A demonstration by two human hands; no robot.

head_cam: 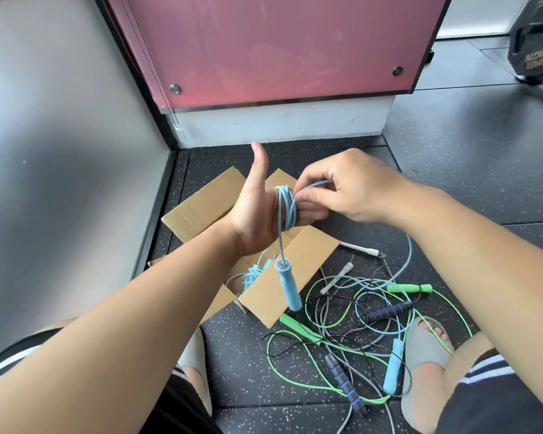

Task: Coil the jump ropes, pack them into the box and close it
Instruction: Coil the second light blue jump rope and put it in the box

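My left hand (254, 211) is held up over the box, thumb pointing up, with several turns of a light blue jump rope (287, 208) wound around its palm and fingers. One blue handle (287, 286) hangs from it. My right hand (348, 186) pinches the running part of the same rope beside the coil. The rope's other blue handle (392, 368) lies on the floor. The cardboard box (201, 205) sits open on the floor, a coiled blue rope (251, 274) inside. Green (409, 288), black-and-blue (389, 311) and white-handled (361, 248) ropes lie tangled to the right.
A pink panel (264, 48) on a white base stands behind the box, and a grey wall (60, 120) runs along the left. A black weight plate (536, 42) is at the top right. My feet in grey slippers (427, 349) flank the rope pile on the speckled black floor.
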